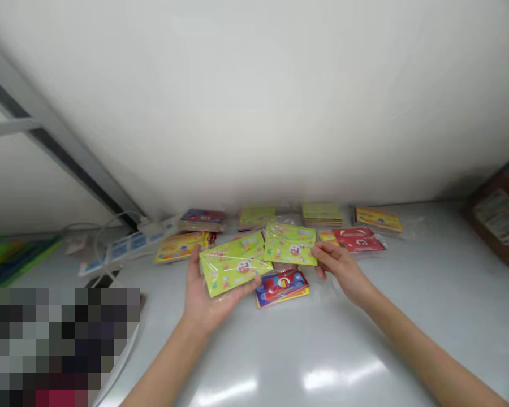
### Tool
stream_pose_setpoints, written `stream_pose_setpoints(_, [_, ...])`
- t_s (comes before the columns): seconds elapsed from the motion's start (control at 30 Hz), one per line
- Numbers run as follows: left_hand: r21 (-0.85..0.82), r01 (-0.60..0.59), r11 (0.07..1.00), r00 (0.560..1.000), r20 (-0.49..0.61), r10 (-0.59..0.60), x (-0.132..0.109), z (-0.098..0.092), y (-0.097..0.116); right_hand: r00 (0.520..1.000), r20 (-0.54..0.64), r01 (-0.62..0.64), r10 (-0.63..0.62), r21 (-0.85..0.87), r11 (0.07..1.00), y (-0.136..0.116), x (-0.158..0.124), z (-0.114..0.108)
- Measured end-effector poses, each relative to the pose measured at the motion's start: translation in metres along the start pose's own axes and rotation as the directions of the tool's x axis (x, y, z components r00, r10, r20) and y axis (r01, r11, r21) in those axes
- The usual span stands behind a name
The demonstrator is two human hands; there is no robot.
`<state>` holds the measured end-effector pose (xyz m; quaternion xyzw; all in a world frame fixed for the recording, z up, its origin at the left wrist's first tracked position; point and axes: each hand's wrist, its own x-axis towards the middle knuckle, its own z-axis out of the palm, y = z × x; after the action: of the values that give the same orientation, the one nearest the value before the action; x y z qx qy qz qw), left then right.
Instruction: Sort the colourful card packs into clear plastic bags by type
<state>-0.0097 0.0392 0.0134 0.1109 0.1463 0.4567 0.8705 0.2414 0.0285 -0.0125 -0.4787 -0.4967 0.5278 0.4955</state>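
Note:
My left hand [207, 299] is wrapped round a green printed packet [235, 265] in clear plastic, its thumb and fingers along the edges. A second green packet [286, 246] is pinched at its right end by my right hand [337, 265]. The two packets meet or overlap at their inner ends. Just below them a blue and red packet [280, 285] lies on the table over a yellow one, partly hidden. Behind my left hand is a yellow packet [180, 247]; beyond my right hand lies a red packet [358, 240] in plastic.
Along the wall stand stacks of packets: a dark blue one [201, 219], two green ones [322, 213] and a yellow one [378, 219]. A power strip [129, 246] with a white cable lies at left. A cardboard box [503, 220] stands at right on the grey table [305, 350].

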Motion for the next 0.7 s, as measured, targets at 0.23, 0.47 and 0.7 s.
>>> stream_pose_setpoints(0.23, [0.11,-0.077,0.991,0.956,0.29,0.043,0.0,-0.004,0.0001,0.972,-0.187,0.112,-0.144,-0.171,0.979,0.0015,-0.0002,-0.0011])
stream_pose_setpoints(0.47, [0.133,-0.075,0.988,0.951,0.308,0.031,0.0006,-0.0076,0.0033,0.989,-0.074,0.13,-0.131,-0.015,0.991,-0.0011,-0.0013,-0.0002])
stream_pose_setpoints(0.7, [0.159,-0.077,0.984,0.969,0.246,0.036,-0.0022,-0.0013,0.0022,0.993,-0.019,0.114,-0.114,0.04,0.993,-0.001,-0.0038,0.0051])
